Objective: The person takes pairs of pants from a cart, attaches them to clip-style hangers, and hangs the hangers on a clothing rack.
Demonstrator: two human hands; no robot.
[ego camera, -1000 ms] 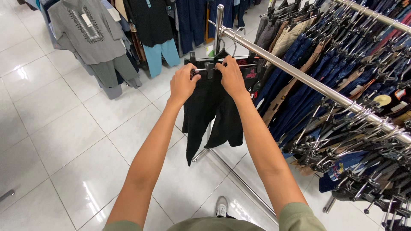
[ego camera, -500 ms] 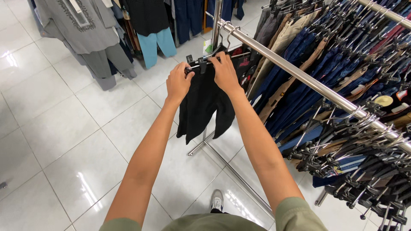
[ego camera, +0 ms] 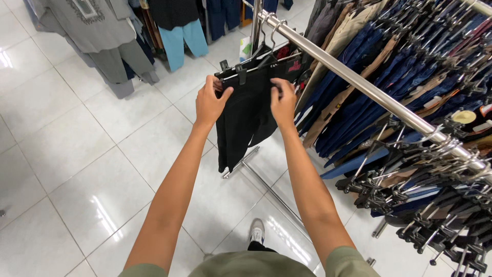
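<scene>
A shop floor of glossy white tiles [ego camera: 77,169] is seen from above, with a steel rail [ego camera: 369,90] running from the upper middle down to the right edge. The rail is packed with blue, tan and dark trousers [ego camera: 389,66] on clip hangers, and a cluster of bare black hangers [ego camera: 435,205] is bunched near its right end. Grey clothing [ego camera: 102,41] and turquoise trousers [ego camera: 182,41] are displayed at the top left.

Black shorts [ego camera: 246,120] are hung from a clip hanger [ego camera: 251,64] whose hook is looped over the near end of the rail. The shorts are held up in front of the rail, above its floor frame [ego camera: 256,174]. The left hand [ego camera: 210,102] is closed on the left side of the waistband, thumb in front of the cloth. The right hand [ego camera: 283,100] is closed on the right side of the waistband, fingers curled over the fabric. Both arms are stretched forward. A shoe [ego camera: 257,231] is seen on the tiles below, between the arms
</scene>
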